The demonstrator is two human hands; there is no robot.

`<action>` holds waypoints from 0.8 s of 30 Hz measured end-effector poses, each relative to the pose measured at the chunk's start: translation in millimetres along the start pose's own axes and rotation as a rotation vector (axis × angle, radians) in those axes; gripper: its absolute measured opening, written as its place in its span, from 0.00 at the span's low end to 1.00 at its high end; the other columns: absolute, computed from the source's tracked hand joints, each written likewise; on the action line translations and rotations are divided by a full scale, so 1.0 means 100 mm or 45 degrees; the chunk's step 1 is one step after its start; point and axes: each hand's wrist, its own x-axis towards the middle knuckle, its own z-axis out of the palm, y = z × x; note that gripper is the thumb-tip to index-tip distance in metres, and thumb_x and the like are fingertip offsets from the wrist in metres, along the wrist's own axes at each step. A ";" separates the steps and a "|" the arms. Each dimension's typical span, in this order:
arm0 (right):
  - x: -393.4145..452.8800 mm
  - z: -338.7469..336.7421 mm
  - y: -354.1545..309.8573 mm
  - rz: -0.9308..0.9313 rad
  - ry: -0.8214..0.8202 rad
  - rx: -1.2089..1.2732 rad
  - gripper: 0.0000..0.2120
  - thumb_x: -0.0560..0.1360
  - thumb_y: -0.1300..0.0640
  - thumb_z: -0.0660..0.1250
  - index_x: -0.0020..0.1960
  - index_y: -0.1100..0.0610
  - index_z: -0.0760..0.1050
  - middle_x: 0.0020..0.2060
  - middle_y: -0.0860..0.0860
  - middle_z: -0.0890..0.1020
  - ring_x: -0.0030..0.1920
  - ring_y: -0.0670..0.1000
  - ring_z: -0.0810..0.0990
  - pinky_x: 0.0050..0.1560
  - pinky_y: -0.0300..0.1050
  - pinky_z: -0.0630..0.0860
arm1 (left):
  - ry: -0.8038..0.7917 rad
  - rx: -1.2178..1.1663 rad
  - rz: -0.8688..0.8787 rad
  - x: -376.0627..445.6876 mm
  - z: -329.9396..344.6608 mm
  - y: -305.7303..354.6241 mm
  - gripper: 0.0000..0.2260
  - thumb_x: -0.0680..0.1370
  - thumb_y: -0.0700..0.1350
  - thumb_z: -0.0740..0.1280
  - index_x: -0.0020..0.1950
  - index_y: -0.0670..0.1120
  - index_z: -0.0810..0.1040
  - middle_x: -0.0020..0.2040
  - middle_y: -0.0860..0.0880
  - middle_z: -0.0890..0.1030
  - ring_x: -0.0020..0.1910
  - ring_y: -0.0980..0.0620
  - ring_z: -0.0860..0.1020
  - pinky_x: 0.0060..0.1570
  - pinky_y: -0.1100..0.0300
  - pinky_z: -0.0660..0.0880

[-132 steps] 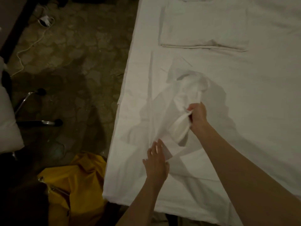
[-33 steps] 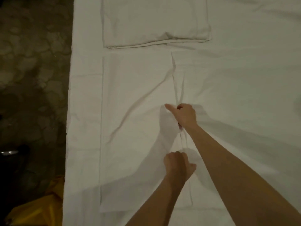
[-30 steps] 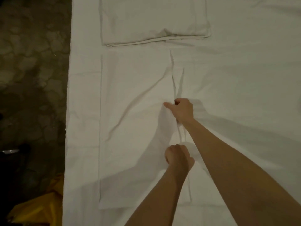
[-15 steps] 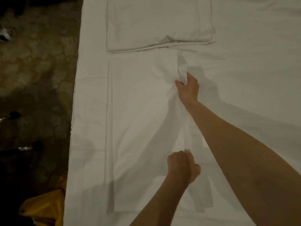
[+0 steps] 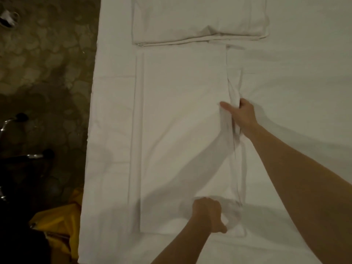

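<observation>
Cloth (image 5: 181,121), white, thin and limp, lies spread on the bed (image 5: 297,82) just beside a folded stack (image 5: 200,16), right hand (image 5: 244,116) fingers clamped on its bunched right edge, left hand (image 5: 206,212) fingers curled round the near end; likely light, crease-prone, best held by edges.
</observation>
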 end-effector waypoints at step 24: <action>-2.26 -0.33 1.42 0.584 -0.411 -0.059 0.32 0.59 0.45 0.81 0.54 0.63 0.78 0.45 0.53 0.85 0.46 0.53 0.84 0.40 0.43 0.79 | 0.791 -1.534 -0.428 -0.73 0.53 -2.18 0.12 0.73 0.40 0.73 0.54 0.38 0.80 0.52 0.40 0.82 0.50 0.42 0.81 0.54 0.46 0.78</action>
